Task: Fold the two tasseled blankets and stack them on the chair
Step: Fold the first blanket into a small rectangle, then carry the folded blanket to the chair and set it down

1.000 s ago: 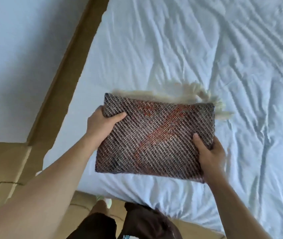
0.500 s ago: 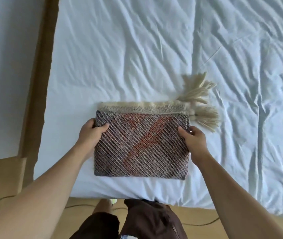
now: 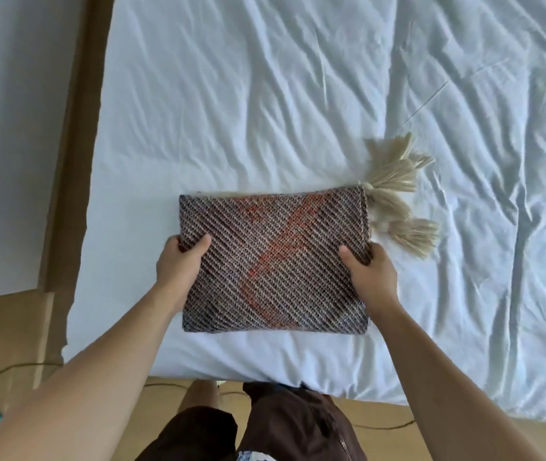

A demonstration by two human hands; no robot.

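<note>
Since the folded blanket (image 3: 275, 261) is soft and floppy, your left hand (image 3: 178, 264) and right hand (image 3: 369, 274) grip opposite edges, thumbs on top (support it underneath).

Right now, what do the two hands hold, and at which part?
Both hold the folded blanket lying on the bed. The left hand grips its left edge and the right hand its right edge, thumbs on top.

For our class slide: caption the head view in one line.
Both hands, left hand and right hand, grip a folded tasseled blanket on the white bedsheet.
</note>
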